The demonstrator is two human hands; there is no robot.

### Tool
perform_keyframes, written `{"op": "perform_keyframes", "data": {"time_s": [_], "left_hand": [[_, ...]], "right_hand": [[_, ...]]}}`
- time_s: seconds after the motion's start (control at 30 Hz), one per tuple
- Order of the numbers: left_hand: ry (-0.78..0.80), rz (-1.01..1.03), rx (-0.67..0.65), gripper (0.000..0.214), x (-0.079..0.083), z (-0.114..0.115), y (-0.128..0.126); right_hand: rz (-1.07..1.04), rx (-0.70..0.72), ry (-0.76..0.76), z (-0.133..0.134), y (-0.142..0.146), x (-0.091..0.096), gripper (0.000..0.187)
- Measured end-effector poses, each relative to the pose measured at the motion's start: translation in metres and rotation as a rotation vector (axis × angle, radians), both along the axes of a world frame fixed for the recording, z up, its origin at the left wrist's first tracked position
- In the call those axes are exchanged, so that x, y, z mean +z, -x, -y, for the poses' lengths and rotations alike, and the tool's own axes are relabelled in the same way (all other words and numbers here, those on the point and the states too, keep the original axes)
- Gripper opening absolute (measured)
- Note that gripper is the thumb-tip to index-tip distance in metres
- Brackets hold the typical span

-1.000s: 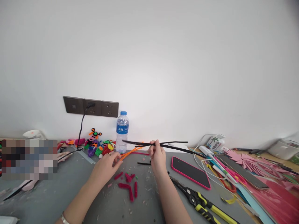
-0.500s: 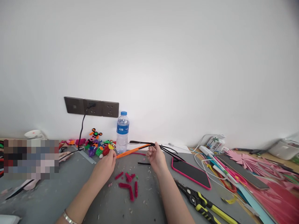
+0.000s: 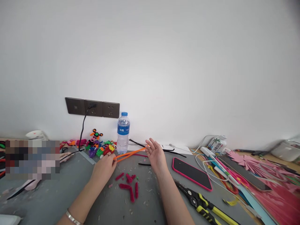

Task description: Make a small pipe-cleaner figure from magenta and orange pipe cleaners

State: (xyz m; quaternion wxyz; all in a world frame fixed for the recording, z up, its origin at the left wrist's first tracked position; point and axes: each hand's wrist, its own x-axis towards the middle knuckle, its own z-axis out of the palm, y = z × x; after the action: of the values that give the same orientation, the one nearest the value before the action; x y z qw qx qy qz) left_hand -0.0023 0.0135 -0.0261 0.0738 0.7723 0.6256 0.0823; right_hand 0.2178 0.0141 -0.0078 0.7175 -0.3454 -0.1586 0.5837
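My left hand (image 3: 105, 165) is closed on the near ends of orange pipe cleaners (image 3: 129, 153), which run right across the grey table (image 3: 70, 187) to my right hand (image 3: 155, 153). My right hand is raised with its fingers spread and touches the far tips of the orange strands. Black pipe cleaners (image 3: 168, 151) lie on the table just behind my right hand. Short red pipe cleaner pieces (image 3: 128, 184) are scattered between my forearms.
A water bottle (image 3: 123, 133) stands at the wall beside colourful pipe cleaner figures (image 3: 99, 146) and a dark socket strip (image 3: 92, 107) with a black cable. A pink-cased phone (image 3: 192, 172), yellow-handled pliers (image 3: 206, 206), white cables and pink paper crafts (image 3: 248, 161) lie to the right.
My right hand let go of the black pipe cleaners, which now lie on the table behind it, and opened its fingers by the orange strands. My left hand kept hold of the orange ones.
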Motion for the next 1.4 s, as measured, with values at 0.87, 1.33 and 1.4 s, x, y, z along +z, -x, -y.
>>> {"op": "perform_keyframes", "data": {"time_s": [0.87, 1.33, 1.4], "left_hand": [[0.071, 0.573, -0.319, 0.033, 0.025, 0.021, -0.011], [-0.113, 0.777, -0.081, 0.035, 0.021, 0.008, 0.000], [-0.060, 0.802, -0.132, 0.035, 0.021, 0.010, -0.001]], "right_hand": [[-0.016, 0.396, -0.054, 0.008, 0.010, 0.002, 0.023], [0.020, 0.356, 0.063, 0.004, 0.009, -0.002, 0.020], [0.063, 0.388, 0.043, 0.007, 0.012, -0.001, 0.023]]}}
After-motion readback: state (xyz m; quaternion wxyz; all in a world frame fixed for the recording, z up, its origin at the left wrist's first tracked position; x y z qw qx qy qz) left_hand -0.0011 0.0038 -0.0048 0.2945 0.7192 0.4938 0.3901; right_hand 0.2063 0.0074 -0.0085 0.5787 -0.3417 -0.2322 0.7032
